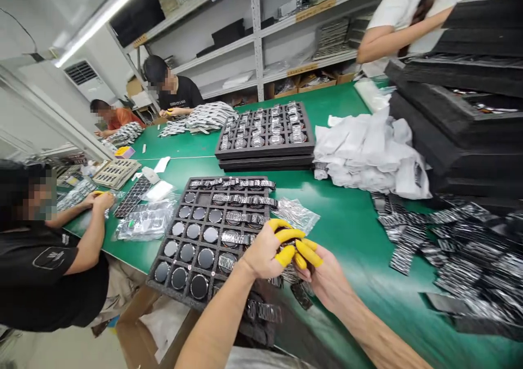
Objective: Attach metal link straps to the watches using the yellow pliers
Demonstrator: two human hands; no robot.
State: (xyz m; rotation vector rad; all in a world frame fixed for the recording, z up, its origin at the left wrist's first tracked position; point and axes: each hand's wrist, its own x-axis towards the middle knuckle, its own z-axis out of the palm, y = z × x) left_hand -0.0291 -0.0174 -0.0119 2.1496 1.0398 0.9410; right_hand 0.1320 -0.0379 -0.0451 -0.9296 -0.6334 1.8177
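My left hand (265,252) and my right hand (324,271) meet in front of me, with yellow finger cots on the fingers. Both are closed on a watch (301,296), mostly covered by the fingers; a length of dark link band shows below them. Just left lies a black foam tray (163,288) of watch parts. Its left columns hold round dark watch heads (199,286) without bands, while watches with shiny black link bands (237,238) fill the right side. Beyond my hands is a clear plastic bag of thin metal pins (296,213).
A pile of black link bands (469,249) covers the right of the green table (347,222). Stacked watch trays (265,159), white wrapped bundles (363,151) and tall black foam trays (461,123) stand behind. Co-workers sit at left and back; another person stands at right.
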